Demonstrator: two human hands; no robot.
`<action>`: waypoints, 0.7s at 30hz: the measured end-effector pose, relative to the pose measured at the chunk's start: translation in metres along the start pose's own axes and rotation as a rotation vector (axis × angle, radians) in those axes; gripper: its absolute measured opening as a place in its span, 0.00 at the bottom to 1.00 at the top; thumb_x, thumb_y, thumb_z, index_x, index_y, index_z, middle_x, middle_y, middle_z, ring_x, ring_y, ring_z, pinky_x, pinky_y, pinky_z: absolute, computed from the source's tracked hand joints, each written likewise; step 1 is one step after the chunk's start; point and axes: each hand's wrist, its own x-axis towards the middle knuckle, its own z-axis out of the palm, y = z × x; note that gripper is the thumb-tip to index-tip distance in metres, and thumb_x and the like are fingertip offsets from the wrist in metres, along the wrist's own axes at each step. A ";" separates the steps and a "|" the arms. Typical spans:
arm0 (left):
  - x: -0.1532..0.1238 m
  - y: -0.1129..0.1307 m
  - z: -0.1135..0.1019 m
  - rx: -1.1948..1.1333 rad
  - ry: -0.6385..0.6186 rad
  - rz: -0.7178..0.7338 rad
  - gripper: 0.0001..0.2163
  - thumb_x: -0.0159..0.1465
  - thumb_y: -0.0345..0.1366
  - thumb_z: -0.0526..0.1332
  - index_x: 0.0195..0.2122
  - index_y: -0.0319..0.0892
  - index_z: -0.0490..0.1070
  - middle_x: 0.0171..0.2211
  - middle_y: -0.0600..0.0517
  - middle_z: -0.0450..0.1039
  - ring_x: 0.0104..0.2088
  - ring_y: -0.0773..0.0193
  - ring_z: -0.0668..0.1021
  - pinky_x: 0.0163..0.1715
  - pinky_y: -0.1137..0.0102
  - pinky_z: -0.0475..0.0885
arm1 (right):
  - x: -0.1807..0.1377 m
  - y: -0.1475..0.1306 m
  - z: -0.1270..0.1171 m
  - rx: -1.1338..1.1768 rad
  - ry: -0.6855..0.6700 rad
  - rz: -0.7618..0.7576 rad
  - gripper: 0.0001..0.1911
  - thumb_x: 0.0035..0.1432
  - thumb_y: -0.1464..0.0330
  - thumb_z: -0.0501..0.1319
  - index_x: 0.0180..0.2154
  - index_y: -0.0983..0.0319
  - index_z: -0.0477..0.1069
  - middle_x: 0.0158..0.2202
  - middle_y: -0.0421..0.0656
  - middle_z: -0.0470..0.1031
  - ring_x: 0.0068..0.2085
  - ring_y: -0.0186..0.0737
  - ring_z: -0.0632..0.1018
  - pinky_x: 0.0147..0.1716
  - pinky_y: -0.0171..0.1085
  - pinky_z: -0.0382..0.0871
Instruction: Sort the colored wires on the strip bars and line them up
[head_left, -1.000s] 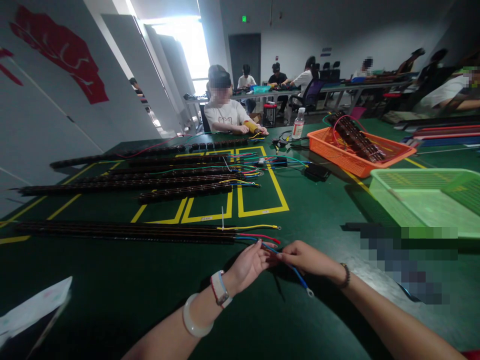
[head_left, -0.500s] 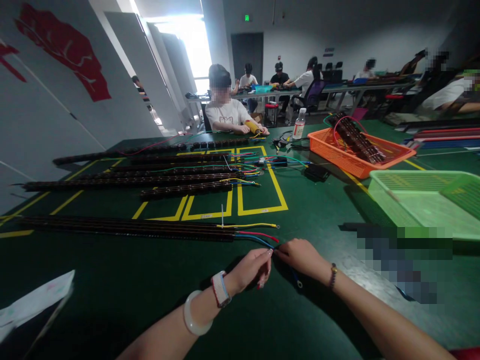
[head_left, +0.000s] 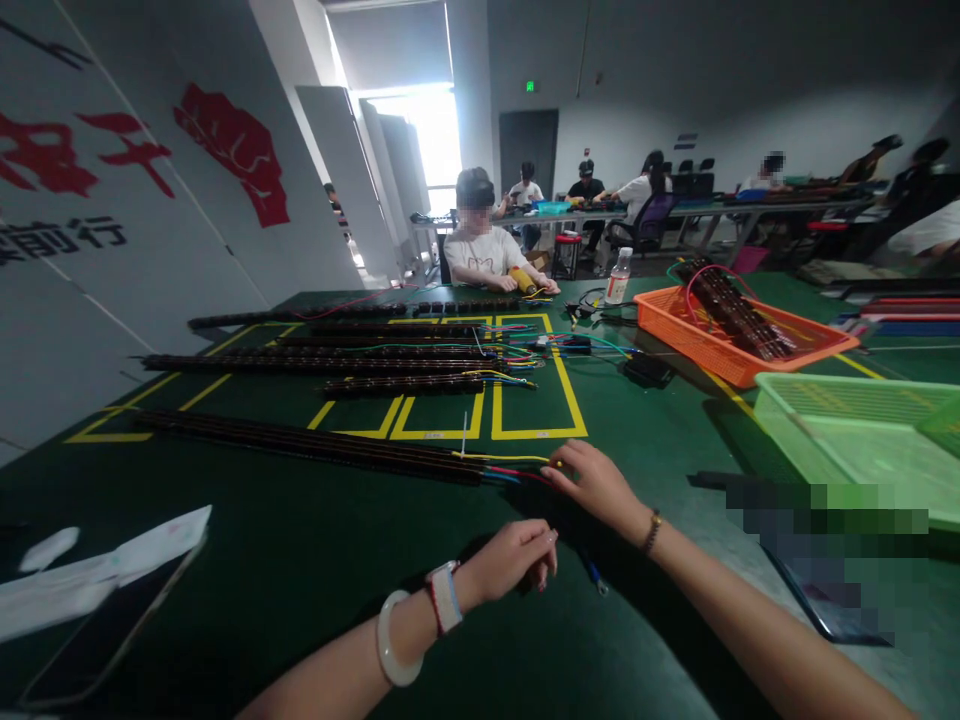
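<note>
A long bundle of dark strips [head_left: 315, 440] lies across the near side of the table, with yellow, red and blue wires leaving its right end. Over those wire ends is my right hand [head_left: 596, 485], its thumb and fingers a little apart around the tip of the yellow wire [head_left: 510, 457]. The red wire [head_left: 504, 470] runs up to its thumb. Lower down, my left hand [head_left: 514, 560] is closed, thumb against curled fingers; what lies between them is hidden. A blue ring terminal [head_left: 598, 582] rests right of it, its wire partly lost in shadow.
More strip bundles [head_left: 405, 386] lie beyond, over yellow-taped rectangles. An orange basket [head_left: 705, 350] holds another bundle; a green basket [head_left: 810, 450] stands nearer. At the left are a phone [head_left: 112, 630] and white paper [head_left: 165, 545]. A person [head_left: 484, 250] works across the table.
My right hand has left the blue wire and moved up to the yellow and red wire ends. The left hand has parted from it, staying low. The view has shifted left and up.
</note>
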 end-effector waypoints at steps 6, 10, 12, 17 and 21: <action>-0.041 0.009 0.002 0.159 0.277 0.149 0.10 0.63 0.43 0.53 0.36 0.42 0.66 0.30 0.52 0.70 0.32 0.66 0.72 0.36 0.72 0.65 | 0.044 -0.042 0.034 -0.223 -0.086 -0.223 0.26 0.55 0.55 0.60 0.52 0.62 0.64 0.45 0.50 0.69 0.46 0.48 0.69 0.46 0.43 0.60; -0.064 0.005 -0.010 0.155 0.491 0.175 0.09 0.63 0.42 0.54 0.37 0.43 0.66 0.34 0.50 0.70 0.34 0.64 0.73 0.38 0.70 0.66 | 0.063 -0.054 0.058 -0.257 -0.175 -0.211 0.24 0.55 0.56 0.60 0.50 0.62 0.65 0.42 0.48 0.71 0.44 0.47 0.72 0.44 0.42 0.62; -0.073 0.001 -0.022 0.162 0.608 0.189 0.08 0.63 0.41 0.55 0.37 0.43 0.67 0.35 0.50 0.71 0.36 0.64 0.73 0.39 0.69 0.66 | 0.069 -0.055 0.064 -0.231 -0.206 -0.160 0.20 0.57 0.57 0.59 0.47 0.61 0.66 0.41 0.47 0.72 0.40 0.44 0.74 0.40 0.38 0.63; -0.082 -0.013 -0.072 0.107 0.879 0.265 0.10 0.60 0.40 0.58 0.41 0.43 0.67 0.42 0.47 0.71 0.43 0.60 0.73 0.44 0.67 0.66 | 0.075 -0.054 0.071 -0.178 -0.215 -0.072 0.19 0.57 0.56 0.58 0.47 0.59 0.67 0.41 0.45 0.73 0.38 0.41 0.75 0.33 0.34 0.65; -0.075 -0.025 -0.118 0.196 1.101 0.380 0.11 0.61 0.38 0.56 0.44 0.43 0.62 0.45 0.47 0.68 0.47 0.60 0.72 0.48 0.64 0.65 | 0.077 -0.053 0.072 -0.221 -0.221 -0.100 0.19 0.58 0.55 0.57 0.45 0.60 0.69 0.40 0.45 0.73 0.36 0.41 0.76 0.31 0.34 0.66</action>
